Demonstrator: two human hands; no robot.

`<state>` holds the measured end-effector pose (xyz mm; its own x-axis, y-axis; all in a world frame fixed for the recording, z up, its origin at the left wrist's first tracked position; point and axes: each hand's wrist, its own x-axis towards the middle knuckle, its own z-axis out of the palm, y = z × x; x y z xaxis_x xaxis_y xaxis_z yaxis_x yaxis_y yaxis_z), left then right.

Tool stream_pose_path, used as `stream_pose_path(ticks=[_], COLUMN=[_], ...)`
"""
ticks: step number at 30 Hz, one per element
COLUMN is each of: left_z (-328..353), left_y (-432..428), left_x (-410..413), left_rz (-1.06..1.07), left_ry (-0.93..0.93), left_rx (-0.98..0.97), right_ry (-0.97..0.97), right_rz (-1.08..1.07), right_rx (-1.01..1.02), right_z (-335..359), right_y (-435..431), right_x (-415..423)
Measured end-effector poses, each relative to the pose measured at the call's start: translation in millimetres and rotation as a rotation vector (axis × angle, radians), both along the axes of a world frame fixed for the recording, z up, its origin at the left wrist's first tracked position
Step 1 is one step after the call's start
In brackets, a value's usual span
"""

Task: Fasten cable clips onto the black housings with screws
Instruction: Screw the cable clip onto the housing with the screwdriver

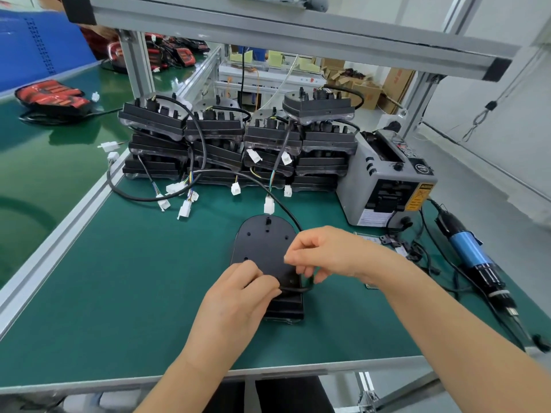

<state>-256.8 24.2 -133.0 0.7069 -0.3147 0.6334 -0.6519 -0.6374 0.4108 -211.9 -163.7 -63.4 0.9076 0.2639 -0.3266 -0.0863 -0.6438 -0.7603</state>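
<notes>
Head view: left hand (pixel 238 296) and right hand (pixel 322 254) both pinch the cable (pixel 298 289) over the housing (pixel 262 245). Seating a clip looks next, then the screwdriver (pixel 468 251).

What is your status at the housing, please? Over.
Left hand pinches black cable on black housing. Right hand curled beside, contents hidden. Screwdriver lies apart, at right. No obstruction seen.

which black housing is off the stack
The lone black housing flat on the green mat, under the left hand, its cable in the right hand; the rest sit in the stack behind.
</notes>
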Motion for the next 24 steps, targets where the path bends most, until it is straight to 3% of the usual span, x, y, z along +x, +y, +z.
stream_pose_path(ticks=[3, 6, 10, 12, 15, 18, 24], left_z=[0.3, 0.1, -0.4, -0.1, 0.2, 1.0, 1.7], left_y=[0.9, 1.9, 1.8, 1.9, 2.1, 2.3, 2.5], left_x=[-1.4, -1.8, -1.0, -1.3, -1.4, -1.6, -1.2], left_rz=[0.0, -0.012, -0.021, -0.024, -0.028, -0.028, -0.035], left_ry=[0.01, 0.019, 0.035, 0.042, 0.04, 0.042, 0.04], left_rx=[0.005, 0.008, 0.0, 0.001, -0.004, -0.003, -0.001], right_ry=[-0.074, -0.185, -0.244, -0.198, 0.007, 0.181, 0.235], right_rz=[-0.087, -0.309, -0.552, -0.669, -0.762, -0.714, -0.604], right_rx=[-0.036, -0.193, -0.799, -0.984, -1.041, -1.066, -1.176], right_z=[7.8, 24.7, 33.8, 24.5, 3.1, -19.1, -41.0], right_y=[-15.5, -54.9, -134.4, -169.1, -209.6, -245.7, -264.7], right_x=[-8.8, -12.9, -0.9, 6.9, 17.9, 29.4, 30.5])
